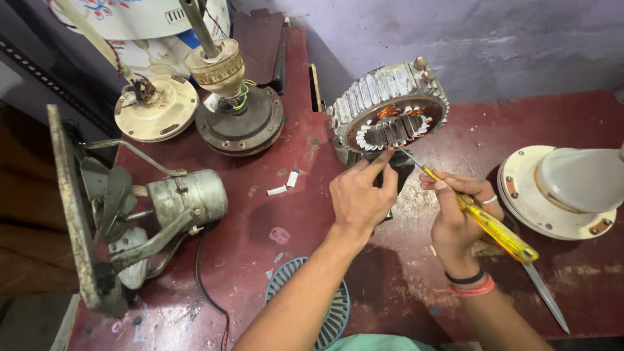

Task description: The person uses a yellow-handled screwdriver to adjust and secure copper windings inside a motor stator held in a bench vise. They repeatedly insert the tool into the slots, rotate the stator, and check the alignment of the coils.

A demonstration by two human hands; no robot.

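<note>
A round motor stator [390, 110] with metal fins, white slot liners and copper windings stands tilted on a dark red table [279, 195]. My left hand [361, 195] reaches to its lower rim, fingertips touching the slot liners. My right hand [458, 218] grips a yellow-handled screwdriver [491, 224], whose thin tip points at the stator's lower inner edge next to my left fingers. Black and red bands circle my right wrist.
A grey exhaust fan motor in a frame [162, 201] lies at left. Two ceiling fan motors [240, 110] stand at the back left, a white fan housing [565, 192] at right. A knife blade [546, 296], small white scraps [284, 184] and a blue grille [335, 312] lie nearby.
</note>
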